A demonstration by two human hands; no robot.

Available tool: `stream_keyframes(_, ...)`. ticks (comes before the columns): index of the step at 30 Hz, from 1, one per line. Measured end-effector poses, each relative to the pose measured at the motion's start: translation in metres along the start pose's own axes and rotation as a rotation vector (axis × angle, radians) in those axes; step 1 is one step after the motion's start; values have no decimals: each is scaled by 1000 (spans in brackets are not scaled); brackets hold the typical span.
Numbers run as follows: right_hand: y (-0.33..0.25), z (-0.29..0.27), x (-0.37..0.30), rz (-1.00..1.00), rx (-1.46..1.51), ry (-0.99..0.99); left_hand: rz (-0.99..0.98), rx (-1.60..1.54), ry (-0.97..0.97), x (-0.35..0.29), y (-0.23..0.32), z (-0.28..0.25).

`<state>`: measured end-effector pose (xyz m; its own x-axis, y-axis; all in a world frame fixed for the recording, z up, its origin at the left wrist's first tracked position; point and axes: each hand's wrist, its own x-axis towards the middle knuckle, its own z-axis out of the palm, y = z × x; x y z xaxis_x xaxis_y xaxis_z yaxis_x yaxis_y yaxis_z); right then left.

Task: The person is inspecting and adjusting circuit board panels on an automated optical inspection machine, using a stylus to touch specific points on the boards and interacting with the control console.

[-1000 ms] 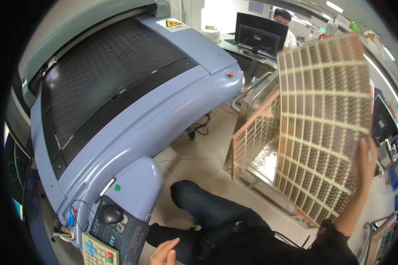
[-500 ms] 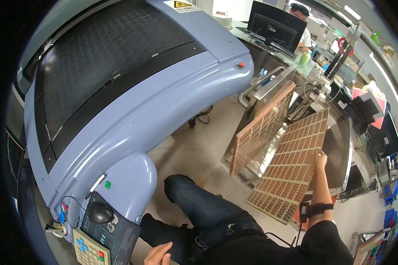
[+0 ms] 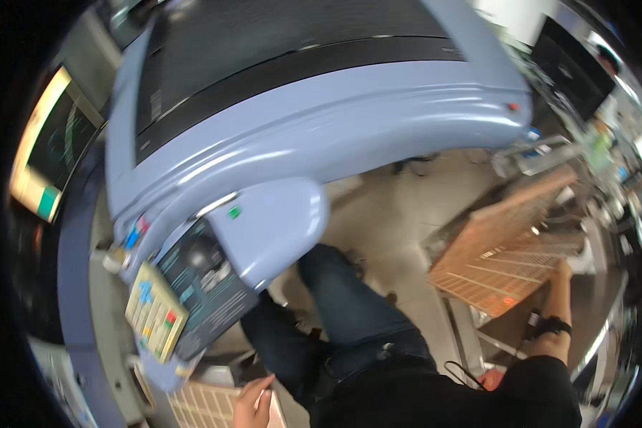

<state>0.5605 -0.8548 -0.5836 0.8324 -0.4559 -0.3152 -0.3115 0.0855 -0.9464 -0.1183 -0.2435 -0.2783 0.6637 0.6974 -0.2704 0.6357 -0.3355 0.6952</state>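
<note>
At the right, my right hand [image 3: 562, 274] is closed on the edge of a copper-brown circuit board panel [image 3: 506, 274] with pale grid lines. That panel leans next to another brown panel [image 3: 471, 239] standing in a metal cart. My left hand [image 3: 253, 405] is at the bottom edge with its fingers stretched out and apart. Beside and below it lies a pale-gridded panel [image 3: 200, 408], partly cut off by the frame; whether the fingers touch it I cannot tell. Motion blur softens the view.
A large blue-grey machine [image 3: 378, 107] with a dark top spans the far side. Its side shelf holds a black mouse [image 3: 198, 253], a dark mat [image 3: 225, 314] and a beige keypad [image 3: 155, 312]. A lit screen [image 3: 57, 143] is at left; a monitor [image 3: 571, 68] stands far right.
My view has swung left, so the machine and cart appear farther right. The panel in my right hand has moved up against the standing panel. A gridded panel has come into view by my left hand.
</note>
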Motion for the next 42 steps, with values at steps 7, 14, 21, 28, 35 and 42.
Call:
stream_keyframes(7,-81,124,-92,39,128,-264,-380,-30,456,-102,-81,10)
stream_keyframes(14,-189,310,-432,-1618,-145,-337,-866,404,1042,-212,-157,120)
stream_keyframes(21,-56,318,-746,-1036,-374,-2295,-1525,492,1336,-419,-210,198)
stream_keyframes(28,66,252,-855,-1425,-335,-2585,-1663,237,1442,-484,-236,213)
stream_keyframes(35,94,227,-854,-1558,-303,-2615,-1716,299,1311,-524,-217,204)
stream_keyframes(42,84,268,-863,-737,-615,-2468,-1829,44,1579,-538,-193,215)
